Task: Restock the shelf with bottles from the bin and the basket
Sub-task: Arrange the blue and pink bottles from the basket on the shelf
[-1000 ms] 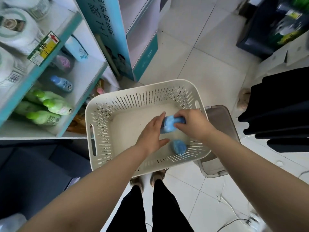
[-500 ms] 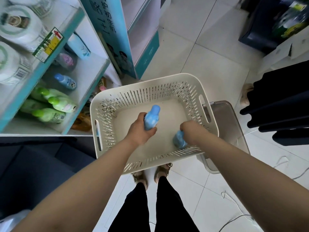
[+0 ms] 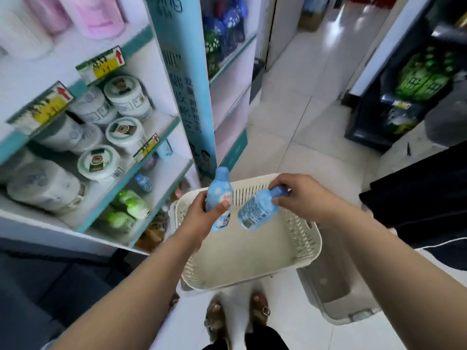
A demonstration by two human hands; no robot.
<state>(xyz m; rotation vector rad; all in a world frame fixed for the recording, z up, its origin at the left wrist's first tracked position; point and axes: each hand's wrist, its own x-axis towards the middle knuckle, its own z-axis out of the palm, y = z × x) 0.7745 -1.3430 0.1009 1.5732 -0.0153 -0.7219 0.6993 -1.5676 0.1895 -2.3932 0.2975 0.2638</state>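
While both hands are above the white basket (image 3: 304, 248), I see the left hand (image 3: 202, 214) gripping a blue bottle (image 3: 219, 189) around its body, long axis nearly upright, cap on top. The right hand (image 3: 302, 195) pinches a second blue bottle (image 3: 257, 210) by the cap, tilted, base toward lower left. Its back label with a barcode faces me, but the print is too blurred to read.

Blur makes the print unreadable on the yellow-and-green shelf price tags (image 3: 43, 107), the left hand (image 3: 202, 218) covers the middle of the upright light blue plastic bottle (image 3: 219, 188), the right hand (image 3: 303, 195) hides part of the cap of the tilted light blue plastic bottle (image 3: 255, 210), and the cream slotted plastic basket (image 3: 300, 238) conceals part of the grey plastic bin (image 3: 336, 296)
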